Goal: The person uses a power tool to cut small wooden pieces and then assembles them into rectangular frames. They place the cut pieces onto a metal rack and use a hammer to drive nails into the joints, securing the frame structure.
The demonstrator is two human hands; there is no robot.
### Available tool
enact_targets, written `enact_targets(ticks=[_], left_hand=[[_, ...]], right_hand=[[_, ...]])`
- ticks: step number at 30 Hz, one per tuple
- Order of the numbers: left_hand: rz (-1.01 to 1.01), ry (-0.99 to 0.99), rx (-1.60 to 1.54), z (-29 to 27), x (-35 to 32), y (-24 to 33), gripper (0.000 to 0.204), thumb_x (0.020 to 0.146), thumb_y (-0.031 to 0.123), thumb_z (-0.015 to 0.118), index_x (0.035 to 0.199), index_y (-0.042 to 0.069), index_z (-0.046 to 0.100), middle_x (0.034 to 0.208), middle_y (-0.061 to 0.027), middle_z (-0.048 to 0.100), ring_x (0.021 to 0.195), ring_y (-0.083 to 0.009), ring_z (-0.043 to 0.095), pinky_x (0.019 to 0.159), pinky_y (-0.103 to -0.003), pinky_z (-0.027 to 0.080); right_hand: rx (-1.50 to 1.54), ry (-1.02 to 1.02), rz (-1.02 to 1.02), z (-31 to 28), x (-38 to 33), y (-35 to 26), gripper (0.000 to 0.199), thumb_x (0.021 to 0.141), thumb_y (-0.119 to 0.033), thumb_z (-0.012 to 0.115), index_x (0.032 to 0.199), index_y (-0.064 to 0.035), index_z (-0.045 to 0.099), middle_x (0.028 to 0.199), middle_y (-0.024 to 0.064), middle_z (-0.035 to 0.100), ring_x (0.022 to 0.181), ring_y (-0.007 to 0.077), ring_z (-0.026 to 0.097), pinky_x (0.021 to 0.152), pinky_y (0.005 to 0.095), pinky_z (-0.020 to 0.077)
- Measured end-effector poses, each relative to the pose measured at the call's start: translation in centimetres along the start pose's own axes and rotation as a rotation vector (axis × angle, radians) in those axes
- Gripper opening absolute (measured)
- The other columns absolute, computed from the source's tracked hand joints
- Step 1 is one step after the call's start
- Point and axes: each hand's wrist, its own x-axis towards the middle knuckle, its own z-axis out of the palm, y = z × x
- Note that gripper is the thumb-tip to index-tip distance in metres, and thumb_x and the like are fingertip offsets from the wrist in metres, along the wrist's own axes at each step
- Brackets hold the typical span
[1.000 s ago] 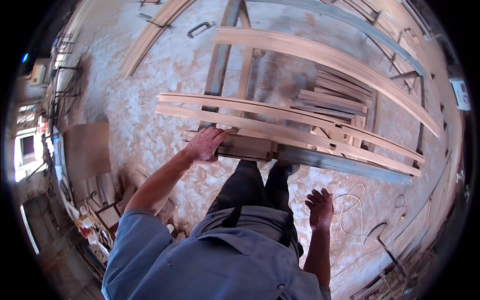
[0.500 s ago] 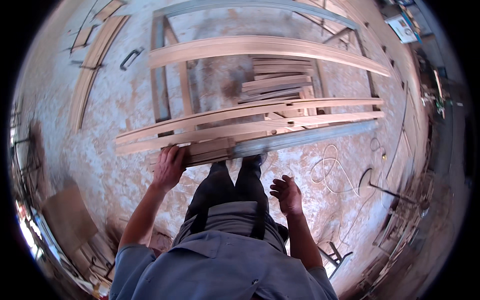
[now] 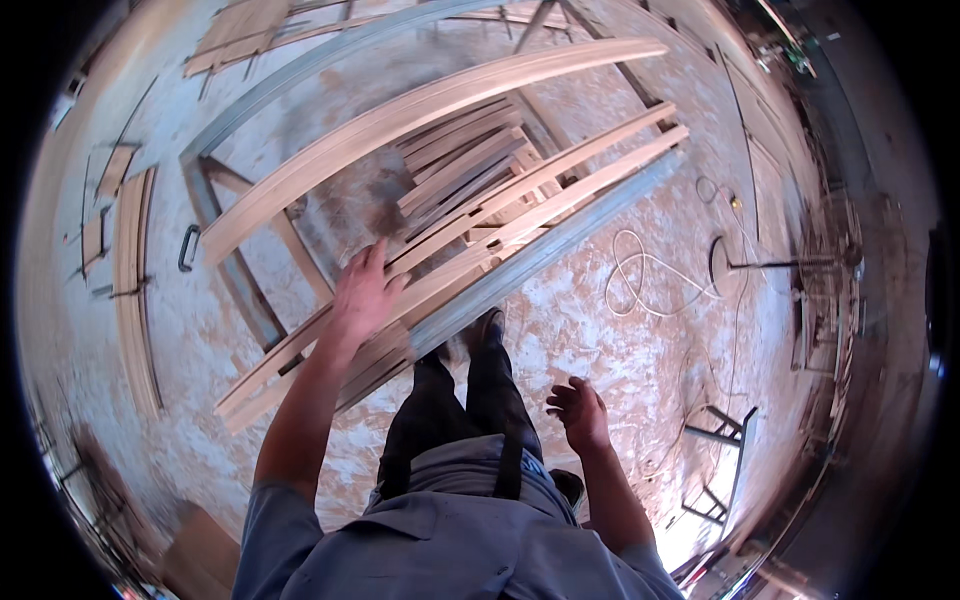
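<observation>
Close to my left fingers point(image 3: 370, 263), I count two slim notched wooden rails point(image 3: 590, 153). Beyond these fingers lie one wide moulded board point(image 3: 430, 105) and one stack of short boards point(image 3: 455, 178); well to their left, one C-clamp point(image 3: 183, 249). Beyond my right fingers point(image 3: 568, 396): one round-based stand point(image 3: 775, 265).

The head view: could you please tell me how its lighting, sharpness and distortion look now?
In the head view, lens distortion bows the long upper board; in the head view, glare washes out the floor at lower right, while the far right is dark; in the head view, the lower-left edge looks smeared, perhaps by motion.
</observation>
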Motion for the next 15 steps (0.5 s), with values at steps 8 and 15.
enact_targets(ticks=[8,15], left_hand=[[-0.091,-0.298,0.237,3.8,6.1,3.5,0.062,0.085,0.04,0.064,0.134,0.006,0.045,0.119,-0.0195,0.062,0.108,-0.0352,0.06,0.092,-0.045,0.048],[-0.092,-0.36,0.086,-1.0,6.1,5.8,0.052,0.082,0.038,0.07,0.114,0.001,0.056,0.104,-0.0207,0.067,0.097,-0.0352,0.065,0.084,-0.04,0.051]], right_hand=[[0.236,0.272,0.02,-7.4,-7.0,5.7,0.043,0.099,-0.041,0.046,0.124,-0.0058,0.048,0.104,0.0182,0.064,0.088,0.0314,0.065,0.075,0.0433,0.0539],[0.403,0.301,-0.02,-10.1,-9.1,9.7,0.034,0.098,-0.044,0.049,0.111,-0.0135,0.055,0.097,0.0117,0.067,0.082,0.0275,0.065,0.07,0.039,0.0534]])
